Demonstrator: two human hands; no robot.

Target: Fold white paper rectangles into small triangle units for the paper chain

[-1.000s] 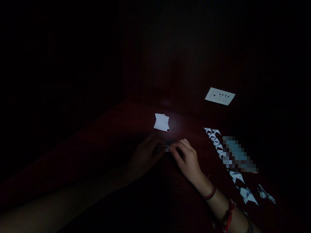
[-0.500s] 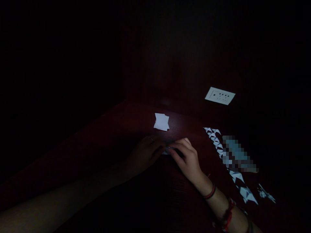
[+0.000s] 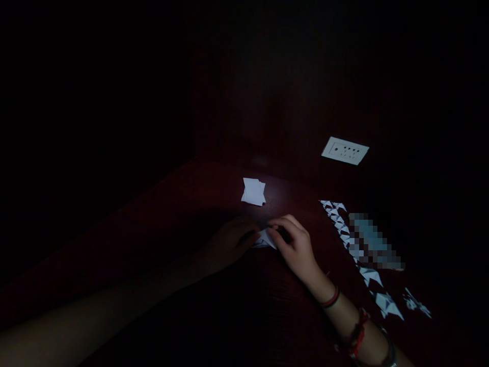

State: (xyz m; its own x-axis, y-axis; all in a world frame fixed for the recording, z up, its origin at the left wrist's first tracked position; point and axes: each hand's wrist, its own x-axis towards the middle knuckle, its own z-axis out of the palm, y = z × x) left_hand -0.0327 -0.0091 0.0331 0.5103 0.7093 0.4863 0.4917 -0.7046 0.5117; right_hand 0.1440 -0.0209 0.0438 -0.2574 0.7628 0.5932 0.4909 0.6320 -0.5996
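A small piece of folded white paper (image 3: 265,238) lies low over the dark red table between my two hands. My left hand (image 3: 231,242), deep in shadow, grips its left side with thumb and fingers. On the right side, my right hand (image 3: 293,245) has its thumb pressed on the paper and its fingers curled over the far edge. The far edge is partly hidden by the fingers. Just beyond my hands sits a stack of white paper pieces (image 3: 253,192) on the tabletop.
Several folded paper shapes (image 3: 337,223) run in a row along the right, with larger folded paper pieces (image 3: 387,304) nearer me. Beside them are a pixelated bluish object (image 3: 372,237) and small white scraps (image 3: 417,303). A white socket panel (image 3: 346,151) is on the back wall.
The paper between my hands now shows more of its surface, with a pointed flap visible. My right fingers have lifted and spread slightly from the thumb. The stack and the row stay put.
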